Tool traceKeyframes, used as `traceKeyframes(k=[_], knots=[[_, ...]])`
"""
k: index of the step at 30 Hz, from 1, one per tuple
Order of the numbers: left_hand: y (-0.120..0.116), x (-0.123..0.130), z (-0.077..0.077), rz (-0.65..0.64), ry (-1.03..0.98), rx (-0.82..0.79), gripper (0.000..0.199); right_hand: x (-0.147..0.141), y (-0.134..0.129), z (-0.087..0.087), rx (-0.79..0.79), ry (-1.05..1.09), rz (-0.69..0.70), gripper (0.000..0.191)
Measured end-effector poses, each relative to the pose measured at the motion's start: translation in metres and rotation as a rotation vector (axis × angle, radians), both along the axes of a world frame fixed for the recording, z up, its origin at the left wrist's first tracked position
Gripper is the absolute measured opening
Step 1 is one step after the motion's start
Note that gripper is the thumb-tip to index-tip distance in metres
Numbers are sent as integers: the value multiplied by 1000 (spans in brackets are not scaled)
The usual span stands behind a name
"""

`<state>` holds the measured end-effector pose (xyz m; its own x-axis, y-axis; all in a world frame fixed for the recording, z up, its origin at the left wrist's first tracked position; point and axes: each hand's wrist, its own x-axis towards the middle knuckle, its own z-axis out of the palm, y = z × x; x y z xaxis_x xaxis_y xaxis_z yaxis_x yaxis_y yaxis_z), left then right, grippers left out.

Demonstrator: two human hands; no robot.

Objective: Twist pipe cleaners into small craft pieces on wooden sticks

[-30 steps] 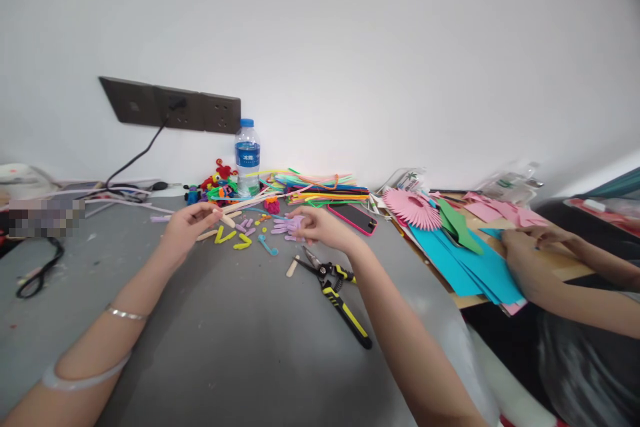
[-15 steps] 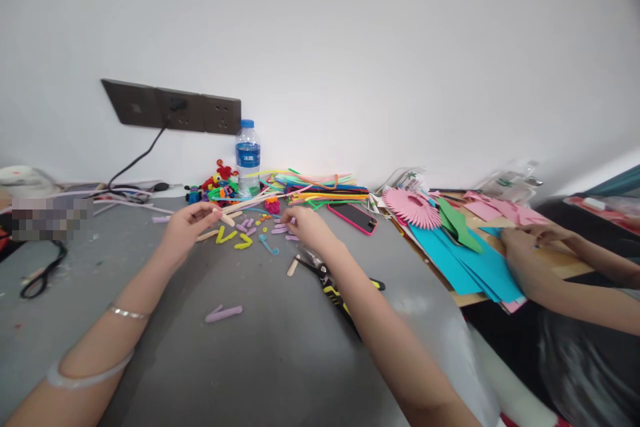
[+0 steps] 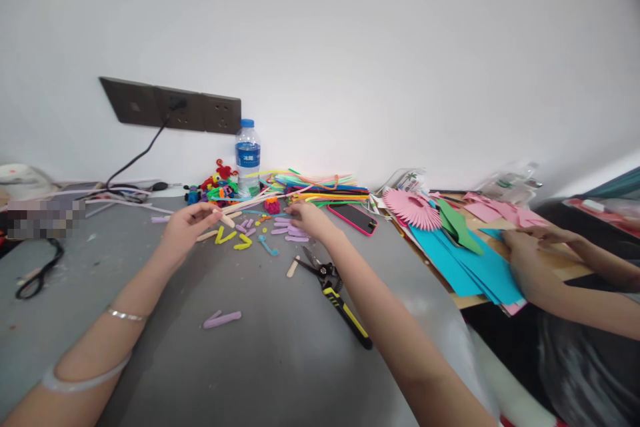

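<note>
My left hand (image 3: 189,225) is closed in a pinch on a short beige pipe cleaner piece (image 3: 226,218) above the grey table (image 3: 240,373). Beside it lie yellow bent pieces (image 3: 225,236) and a light blue piece (image 3: 269,245). My right hand (image 3: 309,219) hovers by several short purple pieces (image 3: 296,231), its fingers bent together at the tips; what they hold, if anything, is too small to make out. Black and yellow pliers-like cutters (image 3: 345,313) lie with jaws apart under my right forearm. A folded purple piece (image 3: 223,319) rests nearer to me.
Along the wall stand a water bottle (image 3: 248,160), colourful pipe cleaner figures (image 3: 219,185), a bundle of pipe cleaners (image 3: 330,187) and a phone (image 3: 353,219). At right, another person's hands (image 3: 530,260) work by blue paper (image 3: 453,267). A black cord (image 3: 145,152) hangs from the socket.
My right hand has shifted slightly up and right, uncovering more purple pieces. The cutters show more fully beside my forearm. My left hand stays nearly still with the beige piece.
</note>
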<state>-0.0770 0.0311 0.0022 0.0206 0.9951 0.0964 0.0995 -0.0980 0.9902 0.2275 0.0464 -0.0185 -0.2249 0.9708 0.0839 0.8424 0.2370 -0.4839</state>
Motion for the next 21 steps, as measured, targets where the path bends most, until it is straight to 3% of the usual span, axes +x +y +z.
traceKeyframes(k=[6, 13, 17, 21], knots=[[-2, 1, 3, -1, 13, 1, 48, 6, -1, -7, -49, 94, -28, 34], [-3, 2, 5, 9, 23, -3, 53, 8, -12, -2, -73, 136, -49, 38], [-2, 2, 5, 11, 13, -13, 56, 14, -17, 3, -67, -15, -139, 53], [-2, 3, 5, 18, -1, -27, 56, 20, -16, 2, -103, -146, -178, 53]])
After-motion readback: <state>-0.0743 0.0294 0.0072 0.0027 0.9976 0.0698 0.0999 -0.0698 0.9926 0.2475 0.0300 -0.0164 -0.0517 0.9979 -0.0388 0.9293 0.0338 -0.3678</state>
